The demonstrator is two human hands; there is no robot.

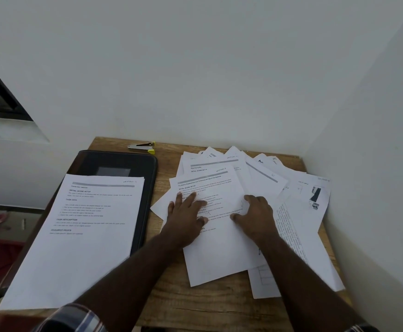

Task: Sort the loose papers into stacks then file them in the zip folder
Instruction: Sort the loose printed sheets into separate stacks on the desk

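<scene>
The wooden table (169,300) sits in a corner between 2 white walls, and most of its right half is covered by the fanned pile of loose papers (289,188), sheets overlapping at many angles from the far edge to the near right. On the left lies the black zip folder (147,178), closed as far as can be told, with 1 sorted stack (85,236) resting on it and overhanging its near-left edge. A small stapler (143,146) with a yellow tip lies at the far edge, well apart from the work.

The top sheet (219,250) of the pile is the 1 in hand. The left hand (186,219) lies flat on its left part, fingers straight and spread, pressing down and gripping nothing. The right hand (259,216) rests on its right part with fingers bent, tips against the paper; whether they pinch an edge I cannot tell.

Judging from this, sorting is early: only 1 stack exists. To do this step well, read the handwritten section mark at the sheet's top right corner first, keep the left palm light so only 1 sheet slides, and draw it toward the near edge. A heavy press would likely drag the sheets beneath and skew the fan.
</scene>
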